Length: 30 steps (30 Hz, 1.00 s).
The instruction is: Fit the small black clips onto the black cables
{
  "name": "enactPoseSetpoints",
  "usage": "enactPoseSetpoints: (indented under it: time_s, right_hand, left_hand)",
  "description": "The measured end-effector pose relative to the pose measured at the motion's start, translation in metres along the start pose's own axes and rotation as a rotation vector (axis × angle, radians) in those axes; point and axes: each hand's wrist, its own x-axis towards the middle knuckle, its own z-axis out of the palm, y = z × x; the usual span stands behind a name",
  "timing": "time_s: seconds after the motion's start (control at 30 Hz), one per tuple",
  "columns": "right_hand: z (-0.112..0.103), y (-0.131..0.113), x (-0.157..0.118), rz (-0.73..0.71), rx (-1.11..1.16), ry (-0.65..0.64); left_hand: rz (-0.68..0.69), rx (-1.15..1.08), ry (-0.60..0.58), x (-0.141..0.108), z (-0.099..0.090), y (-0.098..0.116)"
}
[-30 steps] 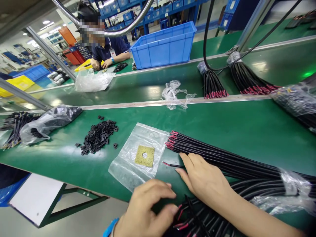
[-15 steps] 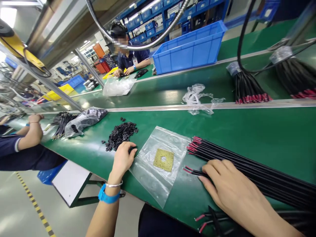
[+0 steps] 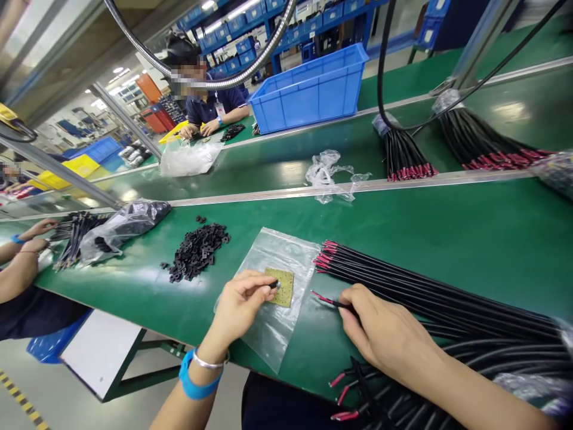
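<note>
My left hand (image 3: 244, 304) pinches a small black part (image 3: 273, 285) between thumb and fingers, over a yellow-green sponge square (image 3: 285, 292). The sponge lies on a clear zip bag (image 3: 268, 346), and its central hole is mostly covered by my fingertips. To the right, my right hand (image 3: 380, 325) is closed around a black cable (image 3: 336, 303) near its end, where thin red and dark wire tips point left. Beside that hand runs a bundle of black cables (image 3: 403, 280) with red wire ends. A pile of small black parts (image 3: 194, 254) lies to the left of the bag.
More cables with red ends (image 3: 385, 400) lie at the front right. Behind the bench rail are crumpled clear plastic (image 3: 329, 173), upright-fanned cable bundles (image 3: 405, 149) and a blue bin (image 3: 308, 92). Co-workers' hands (image 3: 203, 130) are busy across the bench and at far left.
My left hand has moved right from beside the parts pile to over the sponge, carrying a black part. My right hand now has the cable lifted in its fingers. The view has shifted right.
</note>
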Motion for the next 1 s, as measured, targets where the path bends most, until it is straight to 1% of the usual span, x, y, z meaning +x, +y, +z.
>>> enactPoseSetpoints:
  time_s: [0.1, 0.17, 0.23, 0.3, 0.37, 0.4, 0.43, 0.5, 0.57, 0.63, 0.7, 0.77, 0.9, 1.0]
  right_hand:
    - [-0.005, -0.003, -0.001, 0.002, 0.058, 0.015]
    - [-0.008, -0.005, 0.0, -0.012, 0.114, 0.046]
    - [-0.011, -0.006, 0.001, -0.024, 0.166, 0.087]
    - [-0.013, -0.005, 0.003, -0.03, 0.225, 0.121]
    - [-0.016, -0.004, 0.004, -0.015, 0.298, 0.136]
    - [-0.018, -0.004, 0.005, 0.0, 0.343, 0.125]
    - [-0.02, -0.003, 0.005, 0.019, 0.39, 0.107]
    - [-0.024, -0.002, 0.006, 0.05, 0.474, 0.057]
    - [-0.027, -0.001, 0.007, 0.062, 0.524, 0.011]
    - [-0.03, 0.0, 0.007, 0.066, 0.538, -0.012]
    - [-0.031, 0.001, 0.007, 0.072, 0.544, -0.005]
    - [-0.03, 0.002, 0.007, 0.075, 0.549, 0.023]
    - [-0.028, 0.0, 0.007, 0.047, 0.539, 0.081]
    - [-0.028, -0.002, 0.008, 0.033, 0.504, 0.132]
  left_hand:
    - [0.278, 0.437, -0.004, -0.003, 0.012, 0.001]
    - [0.408, 0.677, -0.043, -0.004, 0.016, -0.001]
    - [0.448, 0.833, -0.124, -0.004, 0.018, -0.002]
    - [0.432, 0.868, -0.178, -0.004, 0.018, 0.0]
    - [0.372, 0.748, -0.148, -0.004, 0.02, 0.004]
    - [0.309, 0.626, -0.102, -0.005, 0.022, 0.006]
    - [0.226, 0.466, -0.047, -0.007, 0.026, 0.009]
    - [0.027, 0.078, 0.05, -0.013, 0.038, 0.014]
    - [-0.137, -0.294, 0.088, -0.019, 0.052, 0.019]
    - [-0.223, -0.532, 0.088, -0.024, 0.066, 0.023]
    - [-0.247, -0.628, 0.09, -0.027, 0.075, 0.025]
    - [-0.242, -0.661, 0.094, -0.027, 0.079, 0.027]
    - [-0.228, -0.699, 0.111, -0.028, 0.079, 0.027]
    - [-0.209, -0.651, 0.111, -0.031, 0.079, 0.028]
